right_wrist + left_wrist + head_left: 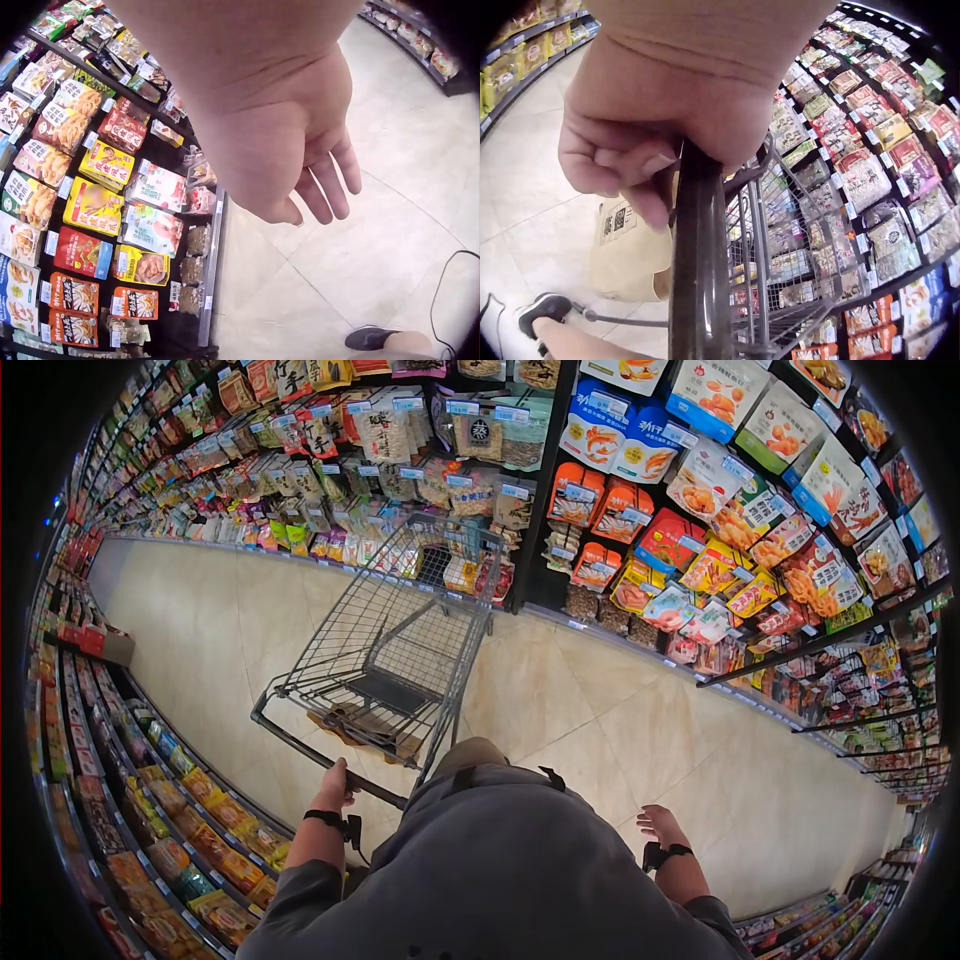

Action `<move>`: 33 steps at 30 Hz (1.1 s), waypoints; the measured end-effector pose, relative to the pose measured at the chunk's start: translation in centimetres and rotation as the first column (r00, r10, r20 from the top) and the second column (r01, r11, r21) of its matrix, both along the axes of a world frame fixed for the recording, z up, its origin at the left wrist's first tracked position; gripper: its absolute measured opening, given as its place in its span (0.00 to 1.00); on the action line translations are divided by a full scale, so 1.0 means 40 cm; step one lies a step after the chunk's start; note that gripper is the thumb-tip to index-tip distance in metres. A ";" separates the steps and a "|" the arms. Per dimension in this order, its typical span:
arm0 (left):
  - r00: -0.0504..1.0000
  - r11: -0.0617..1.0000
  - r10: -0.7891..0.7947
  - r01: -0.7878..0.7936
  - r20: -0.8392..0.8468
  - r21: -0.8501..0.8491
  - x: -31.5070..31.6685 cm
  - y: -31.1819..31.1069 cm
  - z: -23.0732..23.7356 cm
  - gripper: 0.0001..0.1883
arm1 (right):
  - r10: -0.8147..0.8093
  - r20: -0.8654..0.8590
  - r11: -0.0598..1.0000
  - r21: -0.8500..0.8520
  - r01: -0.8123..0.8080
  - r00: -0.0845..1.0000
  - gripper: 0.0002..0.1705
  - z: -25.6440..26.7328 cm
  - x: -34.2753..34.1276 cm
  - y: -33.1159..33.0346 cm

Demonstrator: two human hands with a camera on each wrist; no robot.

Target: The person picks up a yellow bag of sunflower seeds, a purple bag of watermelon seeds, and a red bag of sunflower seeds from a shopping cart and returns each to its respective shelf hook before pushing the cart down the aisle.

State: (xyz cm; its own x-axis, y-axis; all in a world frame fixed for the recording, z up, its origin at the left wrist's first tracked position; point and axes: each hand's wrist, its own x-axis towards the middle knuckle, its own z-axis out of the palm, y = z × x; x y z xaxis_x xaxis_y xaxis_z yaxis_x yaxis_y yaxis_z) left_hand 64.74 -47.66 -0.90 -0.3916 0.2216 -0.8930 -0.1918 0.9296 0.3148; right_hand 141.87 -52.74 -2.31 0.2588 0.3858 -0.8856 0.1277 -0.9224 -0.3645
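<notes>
In the head view a grey wire shopping cart point(345, 615) stands ahead and to the left. My left hand point(335, 788) grips its handle point(292, 742) near the right end. Close up in the left wrist view, the fingers of the left hand point(667, 97) curl round the dark bar point(699, 285). A brown paper bag point(626, 259) with dark printing shows low beside that bar. My right hand point(660, 822) hangs over the floor at my right side. The right wrist view shows this hand point(292, 150) holding nothing, its fingers loosely extended.
Packaged snacks point(690, 560) hang on the dark display ahead and to the right, with bagged dry goods point(385, 435) further left. A low shelf point(185, 800) of packets runs along my left. Pale floor tiles point(570, 710) lie between. A cable point(435, 300) trails near my shoe point(370, 338).
</notes>
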 end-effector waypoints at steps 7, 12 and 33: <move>0.995 0.995 -0.096 0.095 -0.031 -0.039 -0.025 -0.006 -0.027 0.27 | -0.013 -0.024 0.998 0.067 0.014 1.000 0.20 -0.009 0.011 0.049; 0.986 0.983 -0.165 0.162 -0.034 -0.083 -0.018 0.007 0.019 0.28 | -0.045 -0.041 0.999 0.028 0.046 0.998 0.20 -0.034 0.017 0.061; 0.500 0.480 -0.710 0.859 0.496 -0.179 0.104 0.275 0.098 0.30 | 0.215 -0.029 0.868 0.463 -0.177 0.976 0.21 0.159 -0.087 0.563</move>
State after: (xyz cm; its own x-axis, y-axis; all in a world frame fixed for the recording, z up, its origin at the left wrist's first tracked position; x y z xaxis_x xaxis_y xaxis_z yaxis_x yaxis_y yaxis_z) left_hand 68.91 -36.66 3.01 0.0932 -0.0759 -0.9927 0.6674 0.7447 0.0057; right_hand 138.39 -30.24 4.04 0.0742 0.7867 -0.6129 0.2430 -0.6103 -0.7540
